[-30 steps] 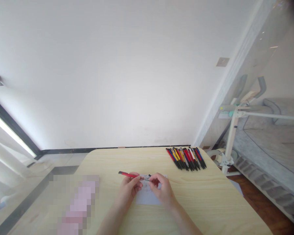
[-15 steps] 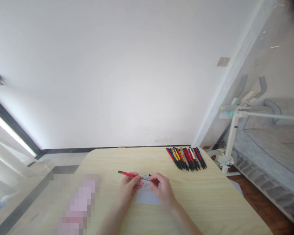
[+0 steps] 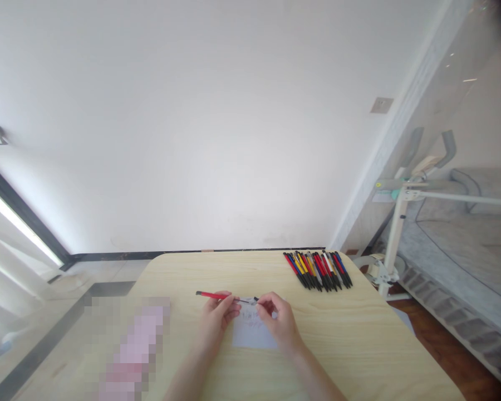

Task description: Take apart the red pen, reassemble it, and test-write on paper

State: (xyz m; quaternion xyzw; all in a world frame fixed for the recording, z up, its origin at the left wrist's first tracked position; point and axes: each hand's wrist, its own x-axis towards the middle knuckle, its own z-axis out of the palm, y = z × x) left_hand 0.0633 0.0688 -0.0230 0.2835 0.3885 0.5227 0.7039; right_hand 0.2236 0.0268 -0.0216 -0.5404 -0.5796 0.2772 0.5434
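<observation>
My left hand (image 3: 221, 312) is closed around a red pen barrel (image 3: 212, 295) with a dark far end pointing left. A thin refill (image 3: 242, 301) sticks out of the barrel's right end, toward my other hand. Between the fingertips of my right hand (image 3: 275, 314) is a small black pen piece (image 3: 256, 299), its shape mostly covered by the fingers. The refill's tip lies close to that piece; whether they touch I cannot tell. Under both hands a white sheet of paper (image 3: 254, 337) with handwriting lies on the table.
A row of several pens (image 3: 317, 271) in red, blue, yellow, white and grey lies at the back right of the wooden table (image 3: 359, 345). Behind the table stands a white wall (image 3: 234, 139). An exercise machine (image 3: 396, 234) and a grey sofa (image 3: 463, 250) are to the right.
My left hand and the red barrel have shifted slightly left. My right hand has moved a little right with the black piece, so the gap between the hands is wider.
</observation>
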